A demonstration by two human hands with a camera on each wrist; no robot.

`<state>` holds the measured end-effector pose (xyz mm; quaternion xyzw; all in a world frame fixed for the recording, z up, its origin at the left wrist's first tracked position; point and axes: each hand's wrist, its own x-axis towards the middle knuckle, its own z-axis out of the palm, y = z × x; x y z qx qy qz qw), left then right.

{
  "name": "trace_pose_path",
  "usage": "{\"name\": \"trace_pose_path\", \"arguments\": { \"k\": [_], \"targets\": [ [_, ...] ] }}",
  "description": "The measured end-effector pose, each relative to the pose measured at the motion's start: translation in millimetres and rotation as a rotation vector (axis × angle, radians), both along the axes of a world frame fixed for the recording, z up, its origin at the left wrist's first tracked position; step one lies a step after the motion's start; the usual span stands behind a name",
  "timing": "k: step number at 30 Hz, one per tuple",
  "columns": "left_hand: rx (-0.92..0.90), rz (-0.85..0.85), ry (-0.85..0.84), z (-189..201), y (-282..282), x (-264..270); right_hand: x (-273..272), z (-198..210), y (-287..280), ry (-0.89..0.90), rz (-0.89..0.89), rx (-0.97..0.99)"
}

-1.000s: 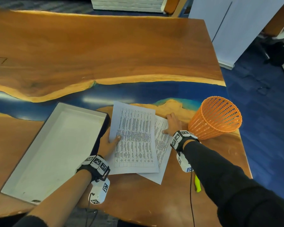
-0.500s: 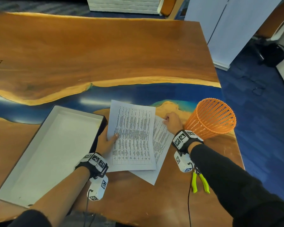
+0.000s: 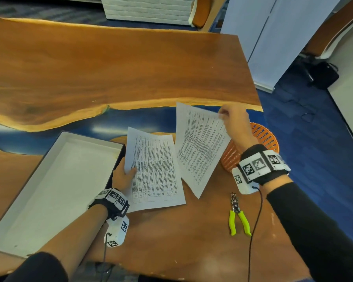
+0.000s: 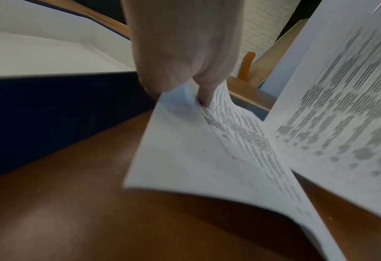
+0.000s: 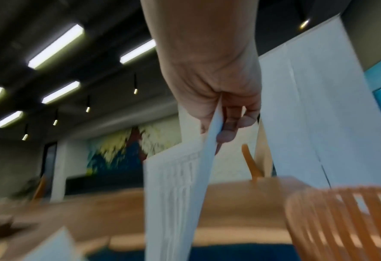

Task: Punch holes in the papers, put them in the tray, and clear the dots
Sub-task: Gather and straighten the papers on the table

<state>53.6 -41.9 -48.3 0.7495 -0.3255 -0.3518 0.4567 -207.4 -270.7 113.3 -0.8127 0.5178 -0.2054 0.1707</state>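
Observation:
My left hand (image 3: 124, 174) pinches the left edge of a printed table sheet (image 3: 154, 169), lifted slightly off the wooden table; the left wrist view shows its thumb (image 4: 205, 88) on top of that sheet (image 4: 207, 150). My right hand (image 3: 232, 121) pinches the top corner of a second printed sheet (image 3: 200, 147) and holds it up in the air, slanted; in the right wrist view this sheet (image 5: 174, 194) hangs below the hand (image 5: 216, 127). A white tray (image 3: 55, 190) lies left of the left hand. A hole punch (image 3: 237, 214) with yellow-green handles lies on the table below my right wrist.
An orange mesh basket (image 3: 263, 137) stands at the table's right edge, partly behind my right hand and the raised sheet. The table edge (image 3: 277, 220) runs down the right side, blue carpet beyond. White panels (image 3: 273, 37) stand at the back right.
My right hand has lifted the lower sheet up and to the right, out from under the other. The left hand has raised its sheet's edge. The hole punch is now uncovered.

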Motion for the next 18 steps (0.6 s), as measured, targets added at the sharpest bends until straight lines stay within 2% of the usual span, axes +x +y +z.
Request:
{"name": "trace_pose_path", "arguments": {
  "k": [3,8,11,15,18],
  "targets": [
    [0.030,-0.008,-0.033,3,1,1,-8,42,-10,-0.049,0.095,-0.041],
    [0.113,-0.005,-0.102,8,2,5,-26,88,-18,-0.130,0.263,0.093],
    [0.145,0.010,-0.085,16,3,3,-31,93,-19,-0.191,0.311,0.209],
    [0.053,-0.021,-0.016,21,3,4,-27,82,-14,-0.267,0.322,0.310],
    [0.034,-0.098,0.135,24,-5,3,-13,63,-5,-0.240,0.357,0.333]
  ]
}}
